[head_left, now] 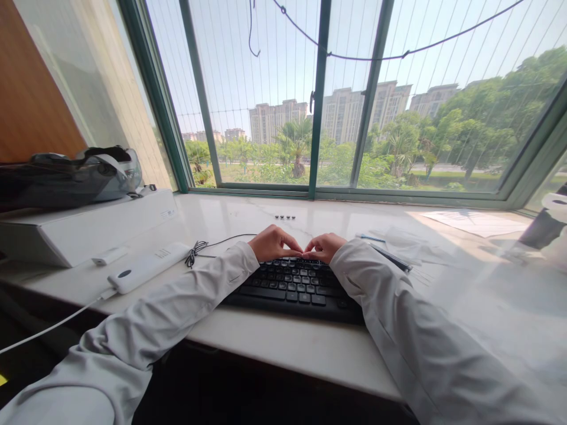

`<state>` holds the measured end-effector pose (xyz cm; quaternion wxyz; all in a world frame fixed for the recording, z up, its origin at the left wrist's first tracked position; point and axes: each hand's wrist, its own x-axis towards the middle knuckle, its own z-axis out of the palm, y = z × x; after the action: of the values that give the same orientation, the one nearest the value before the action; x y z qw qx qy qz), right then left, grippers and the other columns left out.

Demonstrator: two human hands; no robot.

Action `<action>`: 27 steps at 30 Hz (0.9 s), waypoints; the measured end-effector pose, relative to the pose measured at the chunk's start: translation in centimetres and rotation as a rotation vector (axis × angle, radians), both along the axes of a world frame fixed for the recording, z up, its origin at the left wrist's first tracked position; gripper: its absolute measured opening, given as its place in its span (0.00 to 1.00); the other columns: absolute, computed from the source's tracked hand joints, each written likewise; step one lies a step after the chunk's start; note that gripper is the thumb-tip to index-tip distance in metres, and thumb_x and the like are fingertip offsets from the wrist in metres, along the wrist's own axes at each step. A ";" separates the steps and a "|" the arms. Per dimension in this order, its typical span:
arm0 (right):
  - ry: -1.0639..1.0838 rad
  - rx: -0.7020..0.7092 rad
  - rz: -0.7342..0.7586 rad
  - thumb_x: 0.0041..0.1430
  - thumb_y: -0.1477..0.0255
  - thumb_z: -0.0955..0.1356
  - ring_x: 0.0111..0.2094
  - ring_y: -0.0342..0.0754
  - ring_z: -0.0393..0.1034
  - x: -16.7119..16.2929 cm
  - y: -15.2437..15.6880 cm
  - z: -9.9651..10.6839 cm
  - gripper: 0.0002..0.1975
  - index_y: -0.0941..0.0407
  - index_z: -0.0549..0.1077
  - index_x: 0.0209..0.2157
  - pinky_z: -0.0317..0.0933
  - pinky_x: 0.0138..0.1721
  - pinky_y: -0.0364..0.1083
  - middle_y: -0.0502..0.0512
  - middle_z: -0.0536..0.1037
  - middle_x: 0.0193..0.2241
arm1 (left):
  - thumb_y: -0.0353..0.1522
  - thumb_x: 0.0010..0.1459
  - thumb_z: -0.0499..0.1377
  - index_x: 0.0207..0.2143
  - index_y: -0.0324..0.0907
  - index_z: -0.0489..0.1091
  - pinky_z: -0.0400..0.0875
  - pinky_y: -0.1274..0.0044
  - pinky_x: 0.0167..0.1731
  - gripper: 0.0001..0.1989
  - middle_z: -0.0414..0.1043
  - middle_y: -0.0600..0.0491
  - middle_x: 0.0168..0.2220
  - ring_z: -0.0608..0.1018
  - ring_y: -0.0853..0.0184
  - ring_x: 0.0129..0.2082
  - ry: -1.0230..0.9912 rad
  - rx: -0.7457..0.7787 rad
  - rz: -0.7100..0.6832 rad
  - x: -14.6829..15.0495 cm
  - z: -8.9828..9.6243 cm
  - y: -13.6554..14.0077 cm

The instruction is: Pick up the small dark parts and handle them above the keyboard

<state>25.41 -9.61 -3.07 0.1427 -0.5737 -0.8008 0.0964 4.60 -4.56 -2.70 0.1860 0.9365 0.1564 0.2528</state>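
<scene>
A black keyboard [292, 296] lies on the white marble-look sill in front of me, its cable running off to the left. Over its far edge, my left hand [271, 243] and my right hand [326, 245] meet at the fingertips. Thumb and fingers of each are pinched together; whatever is between them is hidden or too small to name. Some keys look pale and glossy. Beyond the hands, several tiny dark pieces [284, 217] stand in a row; they look like keycaps. My sleeves cover the keyboard's two ends in part.
At left are a white power strip [148, 268], a bundled black cable [195, 252] and a white box [88, 227] with a dark bag [71, 177] on top. To the right lie clear plastic wrapping [411, 245], a dark slim tool [392, 258] and paper [476, 222]. A window rises behind.
</scene>
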 end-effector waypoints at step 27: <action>-0.125 0.019 -0.089 0.53 0.55 0.69 0.27 0.41 0.67 -0.9 -0.2 0.2 0.15 0.47 0.80 0.37 0.55 0.30 0.40 0.47 0.75 0.24 | 0.42 0.55 0.60 0.36 0.49 0.80 0.59 0.83 0.23 0.11 0.71 0.56 0.18 0.69 0.75 0.18 0.115 0.305 -0.007 -0.8 -0.4 1.2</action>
<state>24.48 -9.76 -2.82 0.1019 -0.6122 -0.7827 0.0463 3.77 -3.36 -3.10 0.0334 0.9673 0.1232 0.2191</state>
